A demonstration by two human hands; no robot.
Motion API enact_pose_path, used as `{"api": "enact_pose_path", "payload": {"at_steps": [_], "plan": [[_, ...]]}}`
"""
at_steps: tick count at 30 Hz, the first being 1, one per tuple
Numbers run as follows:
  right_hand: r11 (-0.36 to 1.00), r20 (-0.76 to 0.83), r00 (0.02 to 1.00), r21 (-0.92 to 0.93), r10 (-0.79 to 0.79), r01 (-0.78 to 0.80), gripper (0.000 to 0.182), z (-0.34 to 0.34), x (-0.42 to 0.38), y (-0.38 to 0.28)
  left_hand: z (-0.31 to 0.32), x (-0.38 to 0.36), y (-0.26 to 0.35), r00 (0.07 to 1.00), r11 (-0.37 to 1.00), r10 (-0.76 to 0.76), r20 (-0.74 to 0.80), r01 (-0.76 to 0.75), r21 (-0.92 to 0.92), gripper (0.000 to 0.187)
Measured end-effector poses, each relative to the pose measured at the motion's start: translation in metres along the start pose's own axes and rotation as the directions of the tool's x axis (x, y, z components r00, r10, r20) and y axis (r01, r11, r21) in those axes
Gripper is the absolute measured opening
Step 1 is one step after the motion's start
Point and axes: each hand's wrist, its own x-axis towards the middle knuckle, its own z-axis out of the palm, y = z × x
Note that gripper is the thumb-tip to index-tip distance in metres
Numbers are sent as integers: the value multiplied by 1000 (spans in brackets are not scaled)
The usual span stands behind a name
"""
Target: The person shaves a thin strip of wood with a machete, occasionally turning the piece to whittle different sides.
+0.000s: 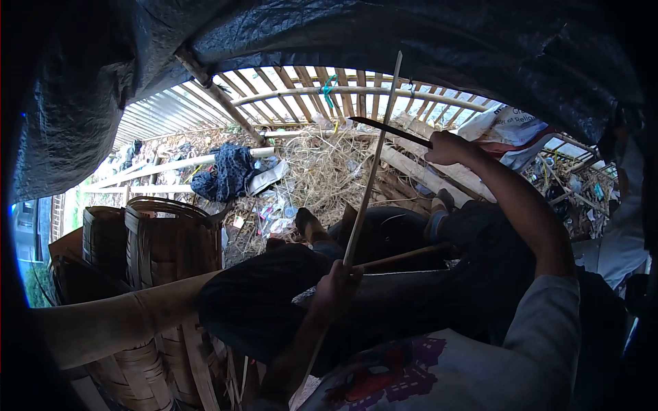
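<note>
My left hand (336,291) is closed around a long, thin bamboo strip (370,179), low in the middle of the view. The strip stands steeply, its tip near the top and its lower end beside my forearm. My right hand (445,148) grips the handle of a knife (387,129), right of the strip's upper part. The knife's dark blade points left, and in the view it crosses the strip; whether they touch I cannot tell. Below my left hand, a dark piece with a pale edge (404,272) lies across my lap.
A thick bamboo pole (137,312) runs in from the left, with woven baskets (154,240) around it. Straw and litter (322,164) cover the ground ahead, before a slatted bamboo fence (356,92). Dark sheeting (411,34) hangs overhead. A printed sack (504,127) is at the right.
</note>
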Motion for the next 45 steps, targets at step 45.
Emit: {"api": "enact_pose_path", "payload": {"at_steps": [45], "plan": [[965,368,894,47,-257,258,37,7,-13,-51,10,14,-34,995,995,82,-54,-85,-60,30]]}}
